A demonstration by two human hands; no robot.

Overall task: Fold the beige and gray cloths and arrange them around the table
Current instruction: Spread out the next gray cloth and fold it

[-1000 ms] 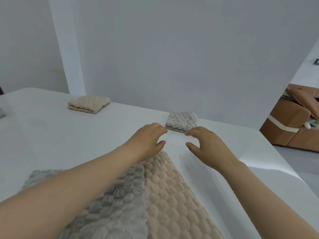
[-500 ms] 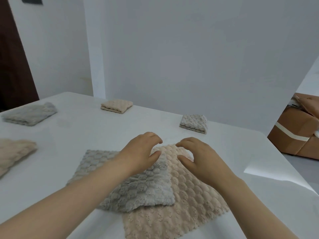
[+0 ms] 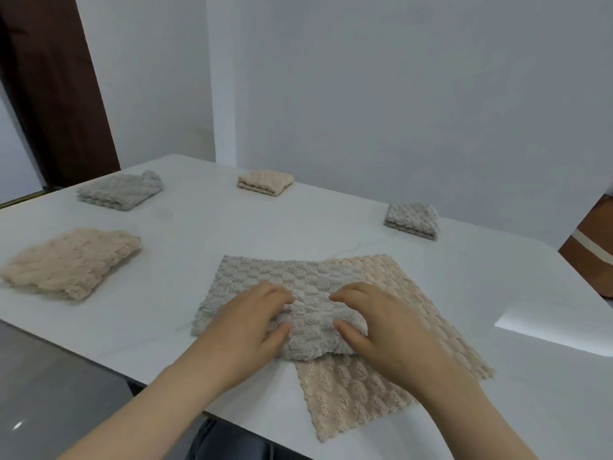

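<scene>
Close together, the left hand (image 3: 245, 323) and right hand (image 3: 384, 330) each pinch the bunched middle of the spread gray cloth (image 3: 262, 277), which overlaps the spread beige cloth (image 3: 418, 293) at 3 o'clock. Farther out on the table (image 3: 199, 234) lie the loose beige fold (image 3: 69, 260) at 9, gray fold (image 3: 119, 192) at 10, small beige fold (image 3: 265, 182) at 12 and small gray fold (image 3: 411, 220) at 1.

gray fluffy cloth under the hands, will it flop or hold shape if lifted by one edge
Probably floppy: the gray bubble-textured plush cloth bunches into a soft ridge where the left hand and right hand pinch it. Likely light, since it lies thin. Pushed, it may drag the unfolded beige plush cloth beneath, as both look nubby.
</scene>
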